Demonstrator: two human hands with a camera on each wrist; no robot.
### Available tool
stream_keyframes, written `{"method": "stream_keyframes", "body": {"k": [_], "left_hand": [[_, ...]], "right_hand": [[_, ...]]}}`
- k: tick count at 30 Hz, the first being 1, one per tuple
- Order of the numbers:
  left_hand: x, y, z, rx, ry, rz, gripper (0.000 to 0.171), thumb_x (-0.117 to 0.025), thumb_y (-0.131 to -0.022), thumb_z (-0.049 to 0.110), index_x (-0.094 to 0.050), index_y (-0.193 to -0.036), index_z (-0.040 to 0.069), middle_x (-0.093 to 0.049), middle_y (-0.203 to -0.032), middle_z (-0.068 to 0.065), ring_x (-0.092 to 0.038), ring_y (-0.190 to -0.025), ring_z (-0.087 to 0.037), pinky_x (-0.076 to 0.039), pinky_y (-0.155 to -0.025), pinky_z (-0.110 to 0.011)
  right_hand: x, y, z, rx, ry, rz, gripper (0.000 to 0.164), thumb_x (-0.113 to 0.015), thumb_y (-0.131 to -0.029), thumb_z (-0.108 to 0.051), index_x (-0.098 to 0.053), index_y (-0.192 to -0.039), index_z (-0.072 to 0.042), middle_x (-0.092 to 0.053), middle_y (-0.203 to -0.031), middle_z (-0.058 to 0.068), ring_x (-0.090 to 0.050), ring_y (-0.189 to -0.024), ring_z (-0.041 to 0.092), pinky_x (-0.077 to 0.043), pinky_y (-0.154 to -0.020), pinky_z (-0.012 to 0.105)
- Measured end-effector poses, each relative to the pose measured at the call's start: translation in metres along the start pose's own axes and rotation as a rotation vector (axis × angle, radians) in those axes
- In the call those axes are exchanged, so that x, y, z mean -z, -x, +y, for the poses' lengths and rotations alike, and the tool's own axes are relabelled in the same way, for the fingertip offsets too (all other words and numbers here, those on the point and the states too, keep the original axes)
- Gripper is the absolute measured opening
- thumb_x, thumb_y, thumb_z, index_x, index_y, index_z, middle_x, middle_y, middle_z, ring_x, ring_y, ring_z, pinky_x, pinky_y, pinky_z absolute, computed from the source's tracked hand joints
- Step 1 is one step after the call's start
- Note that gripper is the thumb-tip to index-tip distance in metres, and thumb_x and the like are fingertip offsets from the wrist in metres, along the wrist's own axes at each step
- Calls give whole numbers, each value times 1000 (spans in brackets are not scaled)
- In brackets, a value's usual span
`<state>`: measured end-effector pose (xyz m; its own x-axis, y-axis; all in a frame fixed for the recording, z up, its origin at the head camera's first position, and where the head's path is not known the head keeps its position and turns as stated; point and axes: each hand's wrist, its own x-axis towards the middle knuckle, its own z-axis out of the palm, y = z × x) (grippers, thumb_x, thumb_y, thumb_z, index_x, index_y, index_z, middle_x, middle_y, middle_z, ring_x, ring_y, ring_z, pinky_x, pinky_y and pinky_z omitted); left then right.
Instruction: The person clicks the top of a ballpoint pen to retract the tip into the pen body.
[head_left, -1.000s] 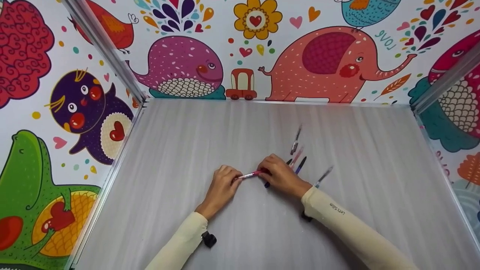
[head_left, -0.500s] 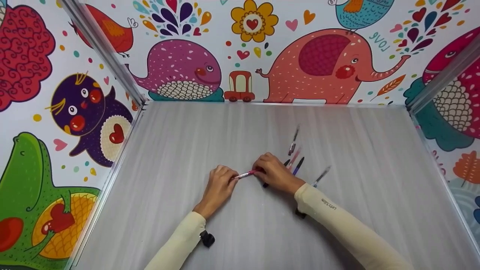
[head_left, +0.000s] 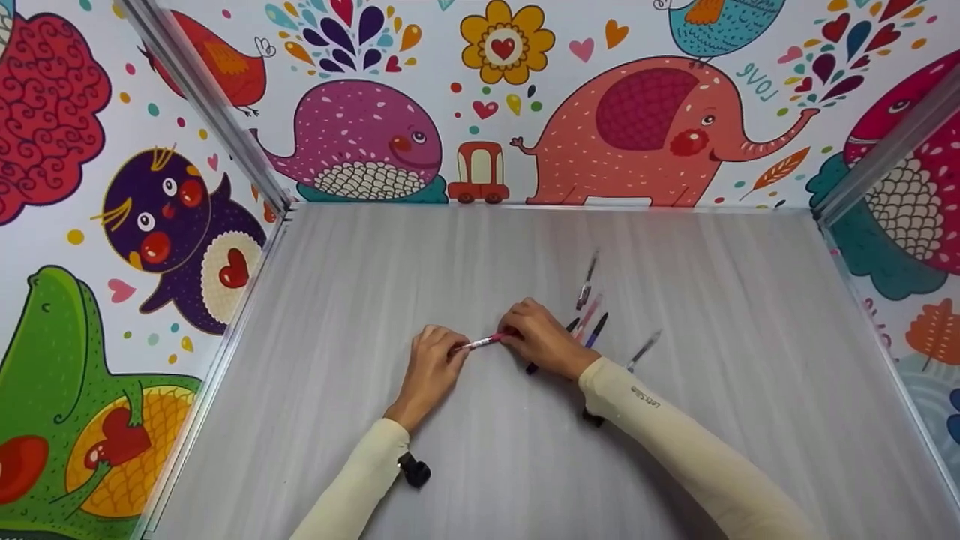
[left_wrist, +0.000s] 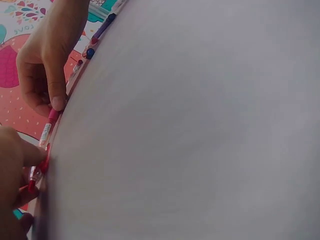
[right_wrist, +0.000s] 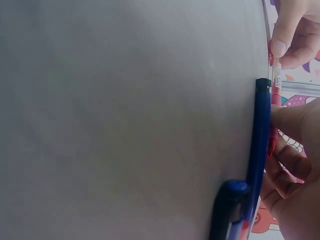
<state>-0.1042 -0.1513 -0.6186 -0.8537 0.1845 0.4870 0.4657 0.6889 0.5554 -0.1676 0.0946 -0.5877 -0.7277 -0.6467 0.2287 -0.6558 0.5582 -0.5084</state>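
A red pen point(head_left: 481, 343) with a white-labelled clear barrel spans the gap between both hands. My left hand point(head_left: 433, 367) pinches its left end between thumb and fingers. The other end is in the grip of my right hand point(head_left: 546, 339), whose fingers hide that tip. In the left wrist view a small red piece point(left_wrist: 45, 162) shows by the left fingers, beside the pen. Close to the right hand lie a blue pen point(right_wrist: 259, 135) and a dark pen with a blue end point(right_wrist: 235, 187), both large in the right wrist view.
Beyond the right hand lie a pink pen point(head_left: 589, 315), a dark blue pen point(head_left: 598, 328) and a clear pen point(head_left: 588, 281). Another clear pen point(head_left: 645, 350) is near the right forearm. Printed walls point(head_left: 630, 150) border the grey table point(head_left: 360, 262) at the back and sides.
Both hands have shifted slightly left and away from the person, carrying the red pen with them. Their hold on it looks the same, and the other pens lie as before.
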Motion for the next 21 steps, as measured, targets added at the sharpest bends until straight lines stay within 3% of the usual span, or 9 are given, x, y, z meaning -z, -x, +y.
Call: {"method": "stream_keyframes", "body": {"k": [6,11,21], "left_hand": [[1,-1,-4,61,0,9,9,-86,-94,4,-81,-100,8,-74,-96,-2,-61,-100,-25,-46,-96,-54],[1,-2,-3,89,1,4,9,-86,-95,4,-81,-101,8,-74,-98,-3,-60,-102,-26,-45,-96,-53],[5,-1,4,76,25,32,20,-86,-92,0,-79,-111,-1,-71,-108,-9,-59,-108,-28,-51,-92,-46]], "right_hand": [[-3,-6,1,40,-1,16,8,-80,-103,-14,-81,-106,-7,-76,-103,6,-63,-99,26,-54,-88,44],[-3,-7,1,24,7,14,8,-80,-103,-14,-81,-108,-8,-76,-105,7,-63,-101,26,-55,-89,44],[12,7,3,-45,-72,25,14,-82,-101,-11,-80,-114,-5,-75,-112,7,-62,-109,26,-56,-94,45]]}}
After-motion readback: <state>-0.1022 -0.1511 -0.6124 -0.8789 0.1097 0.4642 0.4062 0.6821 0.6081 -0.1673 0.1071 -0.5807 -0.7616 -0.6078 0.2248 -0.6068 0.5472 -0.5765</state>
